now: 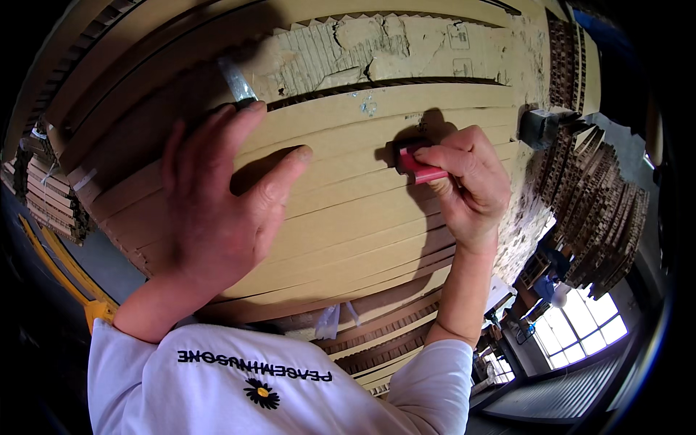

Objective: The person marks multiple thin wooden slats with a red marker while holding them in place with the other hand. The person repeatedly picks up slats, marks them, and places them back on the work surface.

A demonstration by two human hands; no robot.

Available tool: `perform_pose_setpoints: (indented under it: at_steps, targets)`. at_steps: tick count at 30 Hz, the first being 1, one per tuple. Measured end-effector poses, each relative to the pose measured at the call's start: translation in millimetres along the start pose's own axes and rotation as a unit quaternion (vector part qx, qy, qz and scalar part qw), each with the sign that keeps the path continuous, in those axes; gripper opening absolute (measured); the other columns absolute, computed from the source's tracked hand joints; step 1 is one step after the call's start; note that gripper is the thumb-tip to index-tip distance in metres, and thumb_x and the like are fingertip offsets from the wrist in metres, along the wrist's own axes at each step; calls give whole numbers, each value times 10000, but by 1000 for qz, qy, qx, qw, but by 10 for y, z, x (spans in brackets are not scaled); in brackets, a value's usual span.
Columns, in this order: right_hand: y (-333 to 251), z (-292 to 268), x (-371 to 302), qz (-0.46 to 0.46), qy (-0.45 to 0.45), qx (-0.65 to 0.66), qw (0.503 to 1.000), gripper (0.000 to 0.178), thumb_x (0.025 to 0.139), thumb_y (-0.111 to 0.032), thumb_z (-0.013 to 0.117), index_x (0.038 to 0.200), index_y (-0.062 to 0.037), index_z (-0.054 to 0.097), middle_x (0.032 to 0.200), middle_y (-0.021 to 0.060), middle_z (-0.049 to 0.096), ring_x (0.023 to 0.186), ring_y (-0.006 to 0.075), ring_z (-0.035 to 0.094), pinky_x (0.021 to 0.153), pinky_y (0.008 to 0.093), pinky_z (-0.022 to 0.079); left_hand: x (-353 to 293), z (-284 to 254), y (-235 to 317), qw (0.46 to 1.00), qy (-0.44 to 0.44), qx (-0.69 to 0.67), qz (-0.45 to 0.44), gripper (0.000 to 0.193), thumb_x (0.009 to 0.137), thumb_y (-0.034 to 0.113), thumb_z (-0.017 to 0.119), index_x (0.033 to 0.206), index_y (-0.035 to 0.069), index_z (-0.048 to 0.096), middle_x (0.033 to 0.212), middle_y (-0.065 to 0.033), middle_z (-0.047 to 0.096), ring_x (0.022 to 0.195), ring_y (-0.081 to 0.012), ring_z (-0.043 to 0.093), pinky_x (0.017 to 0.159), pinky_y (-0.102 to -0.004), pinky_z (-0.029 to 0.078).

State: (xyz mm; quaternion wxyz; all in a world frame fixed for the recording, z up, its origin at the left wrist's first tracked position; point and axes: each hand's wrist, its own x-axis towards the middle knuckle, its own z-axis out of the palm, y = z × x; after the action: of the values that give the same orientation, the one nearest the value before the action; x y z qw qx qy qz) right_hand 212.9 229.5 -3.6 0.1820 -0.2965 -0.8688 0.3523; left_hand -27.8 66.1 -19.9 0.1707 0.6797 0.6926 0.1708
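My right hand (467,181) pinches a small red hand stamp (422,165) with a dark base, held against or just over the flat cardboard strips (348,196). Its underside is hidden, so I cannot tell whether it touches. A small dark printed mark shows on the cardboard just beyond it. Over the left part of the strips is my left hand (221,192), empty, with thumb and fingers apart. Just past its fingertips lies a band of clear plastic strapping (236,81).
A torn, crumpled cardboard strip (377,51) lies beyond. At the right edge sits a small dark box (540,129). Bundled cardboard stacks stand at the right (591,203) and left (52,192). Yellow metal bars (61,264) are low on the left.
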Motion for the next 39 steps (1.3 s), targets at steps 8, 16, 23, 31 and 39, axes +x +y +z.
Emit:
perform_pose_setpoints:
  at_steps: [8, 16, 23, 31, 39]
  targets:
    - [-20, -2, 24, 2, -5, 11, 1000, 165, 764, -52, 789, 919, -31, 740, 785, 69, 594, 679, 198, 590, 568, 283, 449, 11, -42, 16, 1000, 0, 3, 0, 410, 808, 155, 725, 1214, 209, 707, 1397, -141, 498, 1266, -345, 484, 1082, -560, 324]
    - [-18, -15, -84, 56, 72, 101, 991, 197, 750, 36, 778, 931, -29, 733, 781, 37, 584, 748, 150, 573, 638, 250, 454, 140, -175, -67, 997, 10, -82, 4, 744, 769, 189, 815, 1432, 99, 489, 1344, -164, 522, 1196, -365, 507, 1033, -456, 398]
    - [-11, -63, -544, 124, 163, 200, 958, 233, 755, 56, 784, 969, -28, 740, 862, 19, 595, 788, 120, 542, 681, 230, 434, 190, -268, -148, 998, -44, -43, 7, 708, 746, 166, 819, 1391, 112, 531, 1323, -154, 527, 1167, -378, 514, 1013, -479, 421]
    - [-28, -66, -424, 75, 86, 71, 991, 209, 765, 26, 785, 958, -47, 753, 810, 33, 571, 732, 153, 551, 628, 258, 437, -7, -214, -29, 998, -29, -2, 61, 537, 793, 196, 780, 1306, 194, 624, 1472, -133, 426, 1324, -386, 420, 1089, -560, 359]
    - [-19, -55, -380, 78, 66, 59, 993, 228, 752, 24, 792, 963, -57, 756, 801, 31, 566, 720, 156, 557, 617, 267, 443, -93, -87, -86, 998, -28, 31, 47, 505, 816, 247, 761, 1303, 243, 629, 1539, -126, 366, 1399, -397, 356, 1156, -596, 271]
